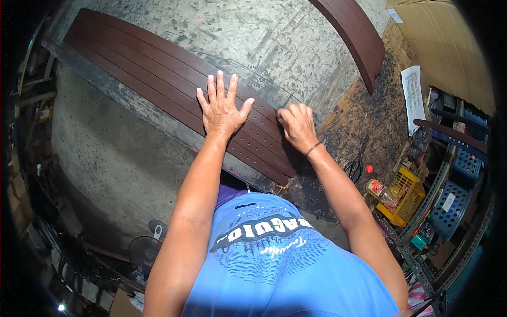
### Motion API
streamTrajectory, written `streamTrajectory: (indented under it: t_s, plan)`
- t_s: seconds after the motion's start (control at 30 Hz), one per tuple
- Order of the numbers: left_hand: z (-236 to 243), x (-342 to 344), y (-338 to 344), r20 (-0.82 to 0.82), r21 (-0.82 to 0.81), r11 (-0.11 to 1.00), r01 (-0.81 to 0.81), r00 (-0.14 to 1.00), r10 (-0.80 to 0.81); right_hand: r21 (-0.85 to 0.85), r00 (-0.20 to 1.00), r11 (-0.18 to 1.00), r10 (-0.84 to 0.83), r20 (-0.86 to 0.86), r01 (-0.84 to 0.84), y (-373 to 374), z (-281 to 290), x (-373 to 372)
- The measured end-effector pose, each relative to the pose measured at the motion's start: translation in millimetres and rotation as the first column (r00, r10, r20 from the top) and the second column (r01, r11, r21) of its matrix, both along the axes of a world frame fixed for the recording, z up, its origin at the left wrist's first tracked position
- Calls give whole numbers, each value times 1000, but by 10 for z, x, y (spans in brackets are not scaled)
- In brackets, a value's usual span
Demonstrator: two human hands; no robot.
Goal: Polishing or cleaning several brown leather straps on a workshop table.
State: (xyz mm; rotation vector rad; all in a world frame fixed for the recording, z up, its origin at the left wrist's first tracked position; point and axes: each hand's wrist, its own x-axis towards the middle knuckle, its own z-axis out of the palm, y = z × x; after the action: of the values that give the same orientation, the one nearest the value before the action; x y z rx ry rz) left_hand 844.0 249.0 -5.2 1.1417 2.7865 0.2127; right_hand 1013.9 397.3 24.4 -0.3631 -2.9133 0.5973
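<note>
Right of the brown strips sit a yellow basket and bottle; left hand spread atop strips, right hand curled, contents hidden.

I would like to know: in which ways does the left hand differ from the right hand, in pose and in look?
The left hand lies flat and spread on the brown strips; the right hand is curled at their far edge. The right hand has a dark band at its wrist; the left hand's wrist is bare. Both hands are ungloved.
</note>
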Motion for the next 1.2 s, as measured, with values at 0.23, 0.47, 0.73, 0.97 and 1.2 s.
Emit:
streamTrajectory:
  t_s: [0.23, 0.47, 0.73, 0.97, 1.2]
  plan:
    - [-16, -37, -23, 9, -12, 1000, -15, 1000, 15, -15, 999, 999, 30, -13, -31, 64, -9, 46]
    - [3, -19, -7, 15, 3, 1000, -4, 1000, 4, 20, 998, 999, 50, -41, -49, 70, -36, -273]
    - [3, -21, 6, 24, 1, 1000, -2, 1000, 2, 49, 998, 998, 30, -60, -27, 86, -61, -296]
    - [19, -10, 10, 16, -11, 1000, 3, 1000, -2, -3, 999, 999, 38, -38, -39, 89, -42, -169]
    - [-59, -7, -57, -45, -9, 999, 48, 998, -48, -82, 984, 997, 6, 178, 9, 75, 197, 270]
